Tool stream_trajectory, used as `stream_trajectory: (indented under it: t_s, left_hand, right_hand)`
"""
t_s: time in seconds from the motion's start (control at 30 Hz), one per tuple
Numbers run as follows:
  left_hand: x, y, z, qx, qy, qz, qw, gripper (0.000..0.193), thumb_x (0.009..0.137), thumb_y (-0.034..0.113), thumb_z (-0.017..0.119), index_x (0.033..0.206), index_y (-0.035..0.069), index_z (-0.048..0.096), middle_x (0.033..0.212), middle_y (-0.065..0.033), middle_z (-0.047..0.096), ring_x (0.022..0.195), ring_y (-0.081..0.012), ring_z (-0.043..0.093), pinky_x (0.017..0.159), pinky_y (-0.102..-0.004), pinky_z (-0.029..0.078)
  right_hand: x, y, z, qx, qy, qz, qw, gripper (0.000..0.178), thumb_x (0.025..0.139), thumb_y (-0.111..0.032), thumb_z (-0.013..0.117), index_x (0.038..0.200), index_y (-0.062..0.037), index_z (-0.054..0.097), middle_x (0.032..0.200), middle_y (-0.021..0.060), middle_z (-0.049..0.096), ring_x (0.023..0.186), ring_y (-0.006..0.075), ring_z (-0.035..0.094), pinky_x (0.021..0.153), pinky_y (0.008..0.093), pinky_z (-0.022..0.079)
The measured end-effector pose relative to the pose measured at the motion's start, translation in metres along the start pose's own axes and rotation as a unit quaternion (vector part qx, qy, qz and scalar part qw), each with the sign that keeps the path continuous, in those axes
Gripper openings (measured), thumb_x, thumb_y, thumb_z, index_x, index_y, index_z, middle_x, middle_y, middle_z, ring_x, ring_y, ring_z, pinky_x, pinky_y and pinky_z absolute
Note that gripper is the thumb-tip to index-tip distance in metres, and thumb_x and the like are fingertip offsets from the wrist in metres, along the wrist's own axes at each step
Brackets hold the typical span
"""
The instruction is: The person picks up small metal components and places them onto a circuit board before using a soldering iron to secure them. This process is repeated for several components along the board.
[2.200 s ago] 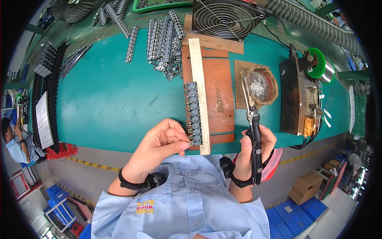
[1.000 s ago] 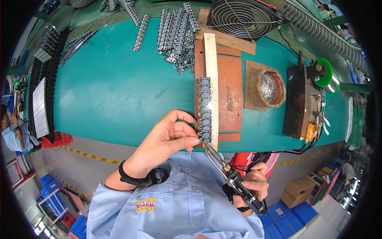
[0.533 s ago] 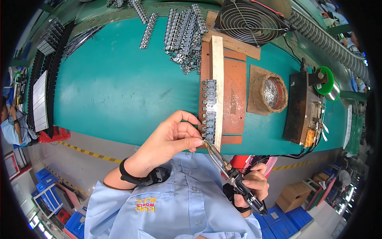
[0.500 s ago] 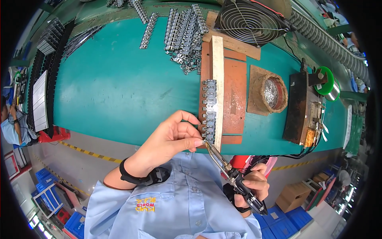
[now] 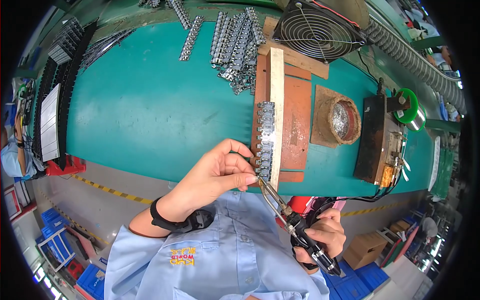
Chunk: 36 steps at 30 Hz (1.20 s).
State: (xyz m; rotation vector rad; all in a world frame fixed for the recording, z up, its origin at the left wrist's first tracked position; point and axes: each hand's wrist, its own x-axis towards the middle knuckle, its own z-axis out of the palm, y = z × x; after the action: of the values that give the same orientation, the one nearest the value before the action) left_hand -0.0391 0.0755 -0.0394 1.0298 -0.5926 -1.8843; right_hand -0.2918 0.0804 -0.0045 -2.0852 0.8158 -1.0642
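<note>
My right hand point(image 5: 327, 235) is wrapped round the black handle of a soldering iron point(image 5: 306, 237) with a thin metal tube along its front. Its tip meets the near end of a row of small circuit boards point(image 5: 266, 142), beside my left thumb. The boards lie along a pale wooden bar point(image 5: 276, 95) on a reddish-brown plate point(image 5: 296, 120). My left hand point(image 5: 222, 167) is closed in a pinch at the left side of the row's near end. Whatever lies between those fingertips is too small and hidden to name.
Strips of boards point(image 5: 235, 45) are piled at the back, near a black fan point(image 5: 320, 32). To the right stand a round pot of shiny metal point(image 5: 344, 120), a dark metal box point(image 5: 371, 137) and a green solder spool point(image 5: 410, 107). Black racks point(image 5: 67, 90) line the table's left end.
My right hand and the iron's handle have shifted slightly right and down, while the tip stays at the row's near end. My left hand keeps its pinch in nearly the same place.
</note>
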Motion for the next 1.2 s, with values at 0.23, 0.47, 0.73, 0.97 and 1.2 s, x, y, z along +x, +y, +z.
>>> stream_trajectory:
  t_s: [0.23, 0.47, 0.73, 0.97, 1.2]
  left_hand:
    - [0.000, 0.001, 0.000, 0.002, 0.001, -0.003, 1.000, 0.030, 0.080, 0.002, 0.059, 0.104, 0.001, 0.041, 0.081, -0.0062, 0.059, 0.072, -0.0098, 0.055, 0.063, -0.0227, 0.045]
    - [-0.001, 0.000, 0.000, 0.008, 0.000, -0.003, 1.000, 0.028, 0.080, 0.001, 0.059, 0.103, 0.001, 0.041, 0.081, -0.0058, 0.059, 0.072, -0.0096, 0.055, 0.063, -0.0228, 0.045]
    - [0.000, 0.001, 0.000, 0.002, -0.009, -0.003, 1.000, 0.027, 0.080, 0.001, 0.059, 0.102, 0.001, 0.043, 0.081, -0.0057, 0.058, 0.073, -0.0096, 0.055, 0.064, -0.0228, 0.045]
    - [-0.001, 0.002, 0.000, 0.003, -0.002, -0.002, 1.000, 0.027, 0.080, 0.001, 0.059, 0.102, 0.001, 0.043, 0.082, -0.0057, 0.058, 0.073, -0.0094, 0.055, 0.063, -0.0226, 0.045]
    - [-0.004, 0.003, 0.002, 0.023, 0.002, 0.023, 0.999, 0.027, 0.081, 0.002, 0.058, 0.103, 0.001, 0.043, 0.084, -0.0054, 0.057, 0.074, -0.0091, 0.055, 0.063, -0.0217, 0.044]
  right_hand:
    - [-0.014, 0.004, 0.001, -0.017, 0.116, 0.000, 0.993, 0.037, 0.062, -0.028, 0.072, 0.083, -0.0045, 0.054, 0.047, 0.0017, 0.050, 0.041, 0.0144, 0.047, 0.062, 0.0326, 0.037]
    - [-0.030, 0.010, 0.005, -0.023, 0.182, 0.043, 0.982, 0.043, 0.066, -0.036, 0.070, 0.088, -0.0034, 0.052, 0.056, 0.0041, 0.053, 0.049, 0.0146, 0.049, 0.062, 0.0339, 0.038]
    - [-0.037, 0.001, -0.009, -0.013, 0.076, 0.072, 0.994, 0.042, 0.066, -0.031, 0.074, 0.093, -0.0063, 0.054, 0.064, 0.0037, 0.053, 0.054, 0.0149, 0.049, 0.064, 0.0318, 0.038]
    - [-0.010, -0.010, -0.019, -0.063, -0.067, 0.026, 0.995, 0.038, 0.057, -0.021, 0.079, 0.087, -0.0099, 0.058, 0.064, 0.0013, 0.055, 0.055, 0.0149, 0.049, 0.063, 0.0306, 0.037]
    - [-0.007, -0.013, -0.011, -0.085, -0.069, 0.027, 0.994, 0.034, 0.059, -0.025, 0.075, 0.084, -0.0117, 0.056, 0.059, 0.0010, 0.051, 0.055, 0.0163, 0.047, 0.069, 0.0342, 0.033]
